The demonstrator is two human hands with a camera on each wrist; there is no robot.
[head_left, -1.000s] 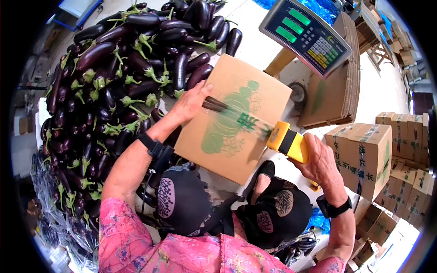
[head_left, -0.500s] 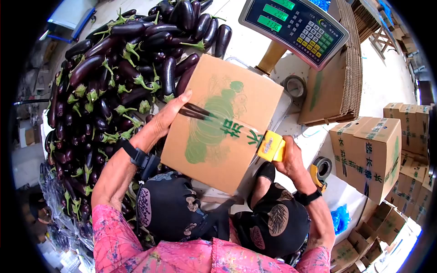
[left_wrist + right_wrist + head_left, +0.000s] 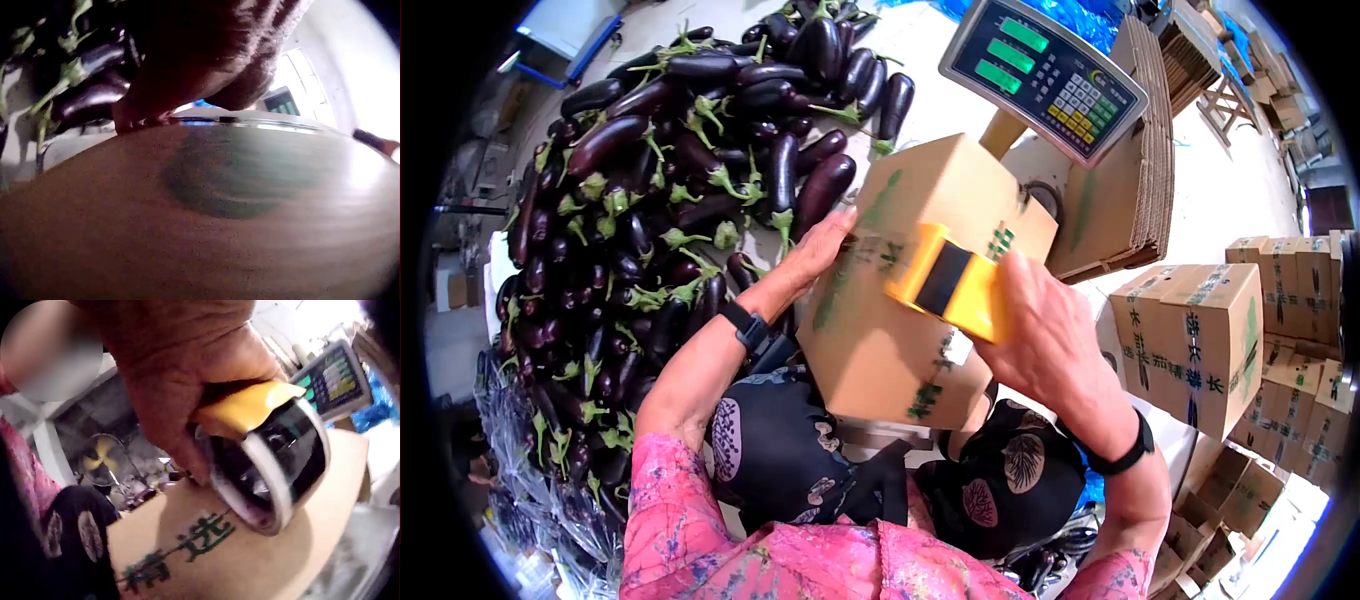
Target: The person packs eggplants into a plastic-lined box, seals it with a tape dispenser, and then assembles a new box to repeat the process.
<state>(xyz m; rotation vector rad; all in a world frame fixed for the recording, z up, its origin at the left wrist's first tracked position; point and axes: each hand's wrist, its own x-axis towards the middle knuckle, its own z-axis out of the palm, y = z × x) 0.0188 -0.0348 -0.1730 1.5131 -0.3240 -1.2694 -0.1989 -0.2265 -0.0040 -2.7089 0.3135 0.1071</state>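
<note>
A cardboard box (image 3: pixel 880 340) with green print sits tilted in front of the person, above the knees. The left hand (image 3: pixel 823 248) grips its far left edge; in the left wrist view the fingers (image 3: pixel 134 115) bend at the rim, their tips partly hidden. In the right hand (image 3: pixel 1055 335) is a yellow tape dispenser (image 3: pixel 948 280) with a black band, held over the box's right part. The right wrist view shows its tape roll (image 3: pixel 284 465) close against the box, beside green printed characters (image 3: pixel 206 537).
A large heap of eggplants (image 3: pixel 670 200) spreads along the left. A scale display (image 3: pixel 1045 75) stands beyond the box, near flattened cardboard (image 3: pixel 1115 190). Packed, taped boxes (image 3: pixel 1190 340) stand at the right, and clear plastic bags (image 3: pixel 550 480) lie at lower left.
The box has turned and tilted, so its side faces now show. The right hand has brought the tape dispenser from the box's right edge up and over it. The left hand keeps hold of the left edge.
</note>
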